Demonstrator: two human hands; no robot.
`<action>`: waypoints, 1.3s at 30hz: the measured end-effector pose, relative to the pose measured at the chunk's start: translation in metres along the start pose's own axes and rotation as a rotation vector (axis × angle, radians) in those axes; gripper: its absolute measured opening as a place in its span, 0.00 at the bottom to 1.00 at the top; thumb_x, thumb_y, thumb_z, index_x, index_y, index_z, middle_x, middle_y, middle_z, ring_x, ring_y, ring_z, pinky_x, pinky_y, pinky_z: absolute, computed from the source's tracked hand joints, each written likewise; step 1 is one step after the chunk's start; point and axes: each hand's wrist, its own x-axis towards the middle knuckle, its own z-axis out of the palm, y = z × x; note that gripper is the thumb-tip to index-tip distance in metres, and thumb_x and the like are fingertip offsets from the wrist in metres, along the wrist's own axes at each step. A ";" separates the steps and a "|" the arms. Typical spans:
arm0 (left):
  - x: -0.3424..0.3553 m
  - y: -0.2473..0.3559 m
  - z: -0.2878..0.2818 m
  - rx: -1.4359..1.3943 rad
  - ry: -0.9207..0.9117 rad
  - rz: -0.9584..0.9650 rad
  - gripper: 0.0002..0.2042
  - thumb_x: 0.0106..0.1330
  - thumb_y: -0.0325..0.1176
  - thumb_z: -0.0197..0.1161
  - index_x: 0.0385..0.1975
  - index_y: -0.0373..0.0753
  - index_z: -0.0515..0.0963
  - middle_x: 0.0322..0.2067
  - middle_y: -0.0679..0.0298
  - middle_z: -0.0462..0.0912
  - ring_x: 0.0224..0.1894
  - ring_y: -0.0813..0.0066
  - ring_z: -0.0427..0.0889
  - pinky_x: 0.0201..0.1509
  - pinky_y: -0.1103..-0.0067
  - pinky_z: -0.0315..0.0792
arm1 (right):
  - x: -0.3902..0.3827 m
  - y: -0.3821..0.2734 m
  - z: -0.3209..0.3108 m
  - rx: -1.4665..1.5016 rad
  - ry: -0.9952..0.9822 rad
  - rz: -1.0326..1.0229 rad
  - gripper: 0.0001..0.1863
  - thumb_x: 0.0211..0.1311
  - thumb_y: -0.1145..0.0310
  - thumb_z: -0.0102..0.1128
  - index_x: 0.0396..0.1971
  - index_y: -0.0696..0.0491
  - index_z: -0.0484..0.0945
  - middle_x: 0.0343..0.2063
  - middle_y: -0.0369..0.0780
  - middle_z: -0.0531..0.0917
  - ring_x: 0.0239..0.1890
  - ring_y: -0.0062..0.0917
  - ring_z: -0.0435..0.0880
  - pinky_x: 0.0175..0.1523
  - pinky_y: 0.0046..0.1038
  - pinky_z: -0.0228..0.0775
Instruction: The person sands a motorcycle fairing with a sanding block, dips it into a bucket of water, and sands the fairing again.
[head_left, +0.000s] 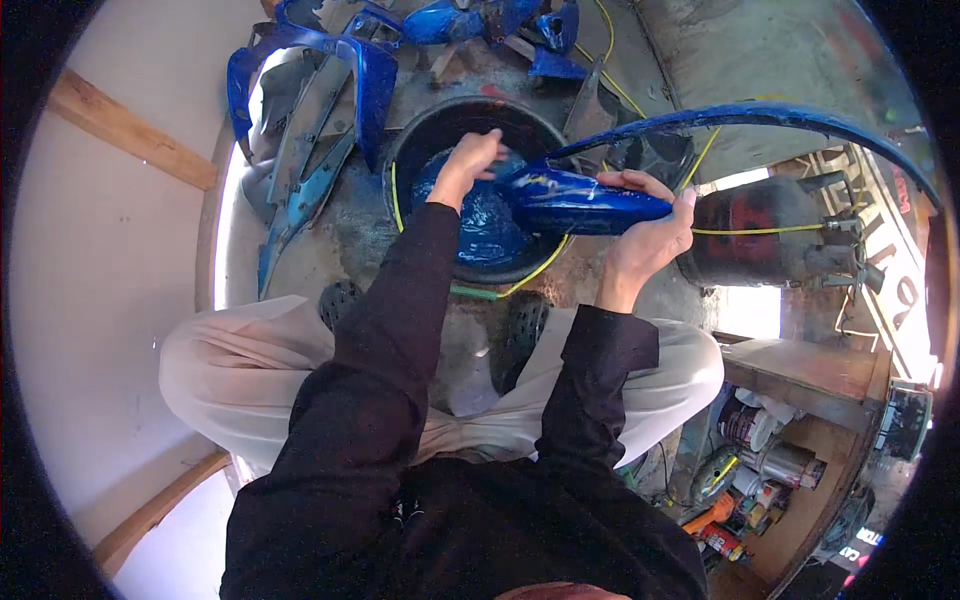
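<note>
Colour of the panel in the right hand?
Glossy blue panel in the right hand; shows best in the head view.

— Doing what with the left arm [385,320]?
— Stretching it well forward and slanting it to the right, turning the left grip [472,160] rightward past the wrist [450,192].
— Closing those fingers [487,158] on anything?
— Pointing them loosely rightward and blurring at the tips, leaving that unclear.
— And doing what with the right arm [600,390]?
— Holding it nearer to the torso, angling the forearm ahead and clasping with the right grip [652,235]: bending the fingers leftward, setting the thumb [686,203] opposite.
— Pairing the two grips closely?
— Spacing them apart, placing the left slightly farther forward.
— And the legs?
— Folding them, spreading the knees [205,365] wide outside both arms.
</note>
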 end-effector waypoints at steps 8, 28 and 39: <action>-0.031 -0.067 0.057 0.338 -0.019 0.197 0.35 0.82 0.52 0.30 0.69 0.21 0.59 0.67 0.31 0.65 0.72 0.29 0.60 0.76 0.56 0.54 | -0.008 0.000 0.012 0.047 0.018 0.022 0.39 0.79 0.51 0.33 0.23 0.68 0.82 0.22 0.52 0.86 0.28 0.38 0.86 0.43 0.33 0.79; -0.024 -0.044 0.052 -0.323 -0.039 -0.075 0.34 0.78 0.61 0.44 0.59 0.31 0.75 0.52 0.56 0.83 0.55 0.69 0.78 0.63 0.72 0.68 | -0.022 0.000 0.015 0.150 -0.159 -0.120 0.38 0.80 0.53 0.32 0.21 0.69 0.80 0.21 0.51 0.84 0.30 0.41 0.86 0.45 0.38 0.80; -0.141 0.019 0.093 0.141 0.056 0.524 0.35 0.82 0.50 0.37 0.74 0.21 0.50 0.75 0.36 0.50 0.80 0.44 0.45 0.82 0.64 0.40 | -0.017 -0.004 0.011 0.065 -0.080 -0.004 0.38 0.78 0.55 0.31 0.25 0.71 0.82 0.32 0.56 0.88 0.40 0.42 0.88 0.55 0.37 0.79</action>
